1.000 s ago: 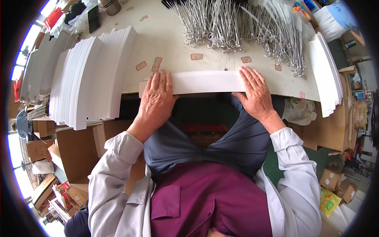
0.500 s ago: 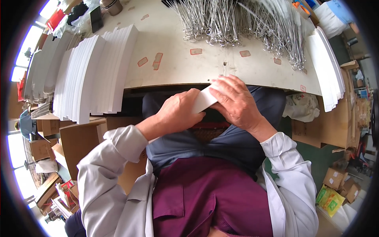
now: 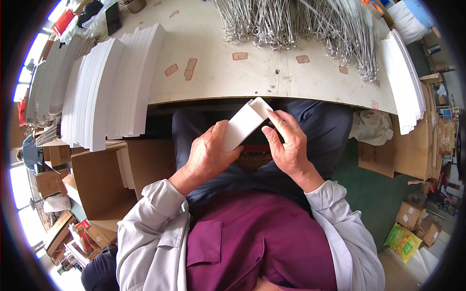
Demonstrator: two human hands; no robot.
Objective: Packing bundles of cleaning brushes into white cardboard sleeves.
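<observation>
A long, narrow white paper box (image 3: 241, 127) is tilted above my lap, just off the table's front edge. My left hand (image 3: 206, 150) is wrapped round its lower part, thumb on the near side. At the box's far end a rounded flap (image 3: 262, 106) stands out from the opening. Beside that end is my right hand (image 3: 291, 148), its fingers stretched and its thumb apart. The right fingertips are at the flap's edge and seem to touch it. The inside of the box is mostly hidden.
Upright rows of flat white cartons (image 3: 138, 82) line the table's left side, with another stack (image 3: 400, 82) at the right edge. Thin metal rods with ring ends (image 3: 272, 29) lie piled at the back of the table (image 3: 213, 82). An opened cardboard box (image 3: 104, 184) stands low at left.
My right hand has come away from round the box's far end and its thumb has spread. The box has shifted slightly left, and its end flap now shows.
</observation>
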